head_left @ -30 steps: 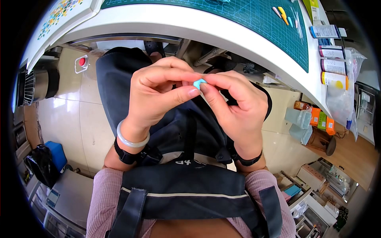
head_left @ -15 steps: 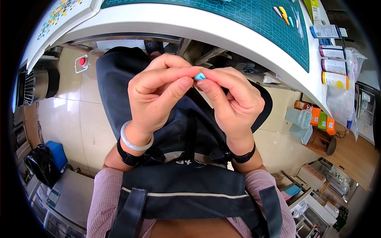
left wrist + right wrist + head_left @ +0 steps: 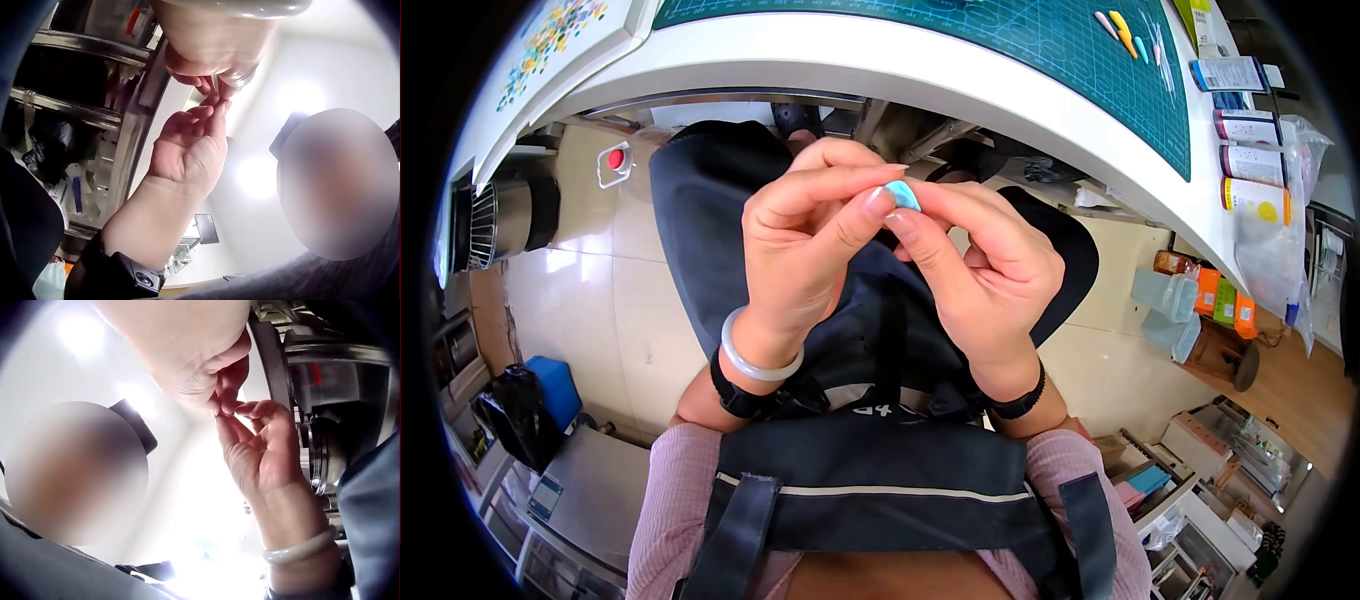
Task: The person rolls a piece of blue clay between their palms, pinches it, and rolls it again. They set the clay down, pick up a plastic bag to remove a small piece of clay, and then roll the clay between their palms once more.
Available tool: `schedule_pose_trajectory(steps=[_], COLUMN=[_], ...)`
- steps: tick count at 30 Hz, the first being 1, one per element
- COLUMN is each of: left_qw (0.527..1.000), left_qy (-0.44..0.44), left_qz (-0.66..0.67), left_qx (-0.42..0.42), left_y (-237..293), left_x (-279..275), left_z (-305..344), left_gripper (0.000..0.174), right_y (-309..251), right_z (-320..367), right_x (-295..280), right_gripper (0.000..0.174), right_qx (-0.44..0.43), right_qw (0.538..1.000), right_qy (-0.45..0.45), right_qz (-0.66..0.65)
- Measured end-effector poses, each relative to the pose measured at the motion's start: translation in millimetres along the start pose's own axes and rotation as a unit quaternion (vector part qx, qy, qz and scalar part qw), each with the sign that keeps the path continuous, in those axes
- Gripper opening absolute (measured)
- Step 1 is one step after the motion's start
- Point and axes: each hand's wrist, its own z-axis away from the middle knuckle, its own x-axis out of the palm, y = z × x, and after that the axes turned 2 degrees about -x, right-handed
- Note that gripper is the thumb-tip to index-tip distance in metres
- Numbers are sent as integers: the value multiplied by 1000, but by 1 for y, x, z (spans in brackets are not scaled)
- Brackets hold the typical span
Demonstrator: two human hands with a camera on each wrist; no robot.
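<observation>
A small light-blue lump, smooth and clay-like, is held up between both hands above the lap in the head view. My left hand pinches its left side between thumb and index finger. From the other side, the thumb and index finger of my right hand grip it as well. The fingertips of the two hands meet around the lump and cover part of it. In the left wrist view the right hand reaches up to the left fingertips; the lump itself is hidden there.
A white table curves across in front, bearing a green cutting mat. Small coloured teardrop-shaped pieces lie on the mat. Several labelled bottles line the table's right edge. At left stands a white tray with coloured bits.
The blue lump has been turned between the fingertips and now shows a broader, flatter face. Both thumbs have shifted on it. The head view has moved slightly.
</observation>
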Motion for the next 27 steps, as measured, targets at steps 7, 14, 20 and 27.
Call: schedule_pose_trajectory(steps=[7,14,20,27], left_qw=[999,998,999,1000], left_qy=[-20,32,8,-4], left_qz=[-16,-14,-47,-16], left_qx=[-42,-49,-14,-6], left_y=[9,6,-4,-2], left_x=[1,1,5,4], left_z=[-4,-3,0,0], left_gripper=[16,15,19,25], right_y=[11,5,18,10], right_z=[-4,-1,0,0], right_x=[-6,-3,-4,-11], right_gripper=[11,14,14,17], right_qx=[-37,68,42,-78], right_qw=[998,993,992,997], right_qy=[-42,-24,39,-8], right_qz=[18,-89,-109,-3])
